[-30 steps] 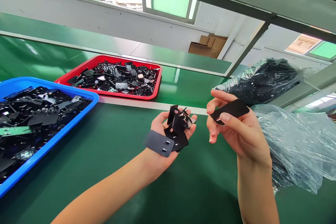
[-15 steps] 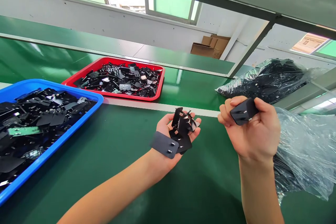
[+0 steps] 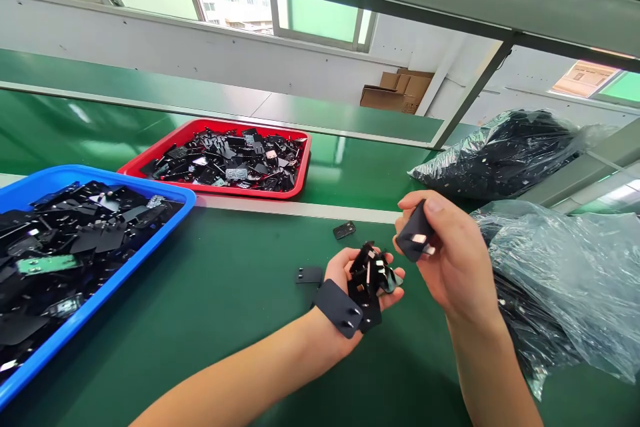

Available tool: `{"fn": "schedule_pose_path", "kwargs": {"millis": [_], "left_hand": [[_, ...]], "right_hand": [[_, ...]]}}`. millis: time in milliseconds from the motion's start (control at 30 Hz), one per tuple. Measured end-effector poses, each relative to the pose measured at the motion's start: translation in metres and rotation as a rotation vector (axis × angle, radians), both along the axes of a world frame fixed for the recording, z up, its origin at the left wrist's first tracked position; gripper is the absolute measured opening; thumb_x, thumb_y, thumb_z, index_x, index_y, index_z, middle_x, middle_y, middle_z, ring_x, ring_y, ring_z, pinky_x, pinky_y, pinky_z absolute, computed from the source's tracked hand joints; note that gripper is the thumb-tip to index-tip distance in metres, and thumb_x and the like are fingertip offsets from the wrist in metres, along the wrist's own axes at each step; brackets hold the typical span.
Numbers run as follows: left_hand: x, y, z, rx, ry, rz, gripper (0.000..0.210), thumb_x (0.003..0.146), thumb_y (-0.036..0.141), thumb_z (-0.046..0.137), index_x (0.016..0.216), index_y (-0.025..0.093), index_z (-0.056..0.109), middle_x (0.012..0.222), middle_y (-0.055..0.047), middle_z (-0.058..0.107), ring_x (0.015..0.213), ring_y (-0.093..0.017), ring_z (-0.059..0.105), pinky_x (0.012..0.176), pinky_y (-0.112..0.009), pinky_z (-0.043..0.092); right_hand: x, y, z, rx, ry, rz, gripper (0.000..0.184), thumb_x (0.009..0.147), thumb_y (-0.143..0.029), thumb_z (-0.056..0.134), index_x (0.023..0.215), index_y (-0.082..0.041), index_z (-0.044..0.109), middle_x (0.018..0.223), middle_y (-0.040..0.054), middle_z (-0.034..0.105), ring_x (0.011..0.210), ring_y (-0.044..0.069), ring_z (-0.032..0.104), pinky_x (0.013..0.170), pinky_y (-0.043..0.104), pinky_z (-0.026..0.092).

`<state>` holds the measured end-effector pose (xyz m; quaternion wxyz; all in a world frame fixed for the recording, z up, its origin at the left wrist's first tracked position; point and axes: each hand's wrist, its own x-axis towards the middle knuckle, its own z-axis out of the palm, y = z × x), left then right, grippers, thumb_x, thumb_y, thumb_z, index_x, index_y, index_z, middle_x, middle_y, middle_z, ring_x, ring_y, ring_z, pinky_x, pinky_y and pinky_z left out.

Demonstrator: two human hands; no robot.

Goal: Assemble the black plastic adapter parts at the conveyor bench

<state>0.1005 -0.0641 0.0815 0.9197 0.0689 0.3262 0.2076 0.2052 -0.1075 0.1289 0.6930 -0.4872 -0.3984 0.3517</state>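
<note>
My left hand [image 3: 345, 320] is palm up, cupped around a pile of small black plug plates [image 3: 367, 280] with metal pins. One larger black plate [image 3: 339, 307] with two pins lies across its wrist side. My right hand [image 3: 450, 253] is beside it, just to the right and a little higher, with a black charger plug [image 3: 417, 232] pinched between thumb and fingers. The metal prongs of that plug face me. Two loose pieces lie on the green table: a small black plate [image 3: 345, 230] beyond my left hand and a pinned black plate [image 3: 309, 275] to its left.
A blue tray [image 3: 187, 197] at the left and a red tray [image 3: 306, 160] behind it are full of black plastic pieces. On the right sit a filled clear bag [image 3: 520, 153] and a crumpled plastic bag [image 3: 575, 280]. A metal frame [image 3: 470, 97] rises behind.
Two loose plates now show on the table near my left hand. My right hand has moved left with the plug and turned it. My left hand has shifted right and lower in view.
</note>
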Motion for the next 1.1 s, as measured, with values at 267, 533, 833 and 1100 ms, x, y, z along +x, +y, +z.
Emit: {"fn": "schedule_pose_path", "kwargs": {"millis": [267, 533, 833, 1100], "left_hand": [[0.0, -0.022, -0.021, 0.046, 0.035, 0.005, 0.02, 0.085, 0.029, 0.047, 0.081, 0.014, 0.06, 0.069, -0.003, 0.061, 0.068, -0.018, 0.064, 0.067, -0.033, 0.053], [-0.003, 0.008, -0.001, 0.002, 0.03, 0.047, 0.019, 0.08, 0.022, 0.047, 0.078, 0.009, 0.061, 0.073, -0.009, 0.065, 0.071, -0.021, 0.066, 0.066, -0.033, 0.055], [-0.008, 0.018, 0.01, 0.018, -0.045, 0.087, 0.017, 0.076, 0.018, 0.05, 0.082, 0.008, 0.062, 0.088, -0.013, 0.067, 0.08, -0.026, 0.066, 0.063, -0.032, 0.055], [-0.012, 0.019, 0.015, 0.009, -0.043, 0.102, 0.015, 0.075, 0.019, 0.053, 0.082, 0.009, 0.062, 0.091, -0.012, 0.067, 0.082, -0.026, 0.067, 0.064, -0.031, 0.056]], "right_hand": [[-0.027, 0.004, -0.005, -0.161, -0.263, 0.19, 0.013, 0.086, -0.032, 0.053, 0.092, -0.026, 0.064, 0.077, -0.0015, 0.058, 0.055, 0.007, 0.05, 0.049, 0.018, 0.042], [-0.014, 0.008, -0.009, 0.081, -0.025, -0.147, 0.014, 0.087, -0.031, 0.052, 0.081, -0.023, 0.061, 0.064, -0.004, 0.046, 0.05, 0.005, 0.041, 0.044, 0.016, 0.034], [0.003, 0.02, -0.008, 0.092, 0.328, -0.042, 0.021, 0.087, -0.026, 0.048, 0.07, -0.017, 0.056, 0.064, -0.0009, 0.053, 0.062, 0.011, 0.054, 0.061, 0.025, 0.048], [0.005, 0.022, -0.004, 0.054, 0.588, 0.076, 0.012, 0.083, -0.014, 0.044, 0.085, -0.02, 0.055, 0.05, -0.0083, 0.029, 0.04, 0.006, 0.028, 0.041, 0.017, 0.032]]}}
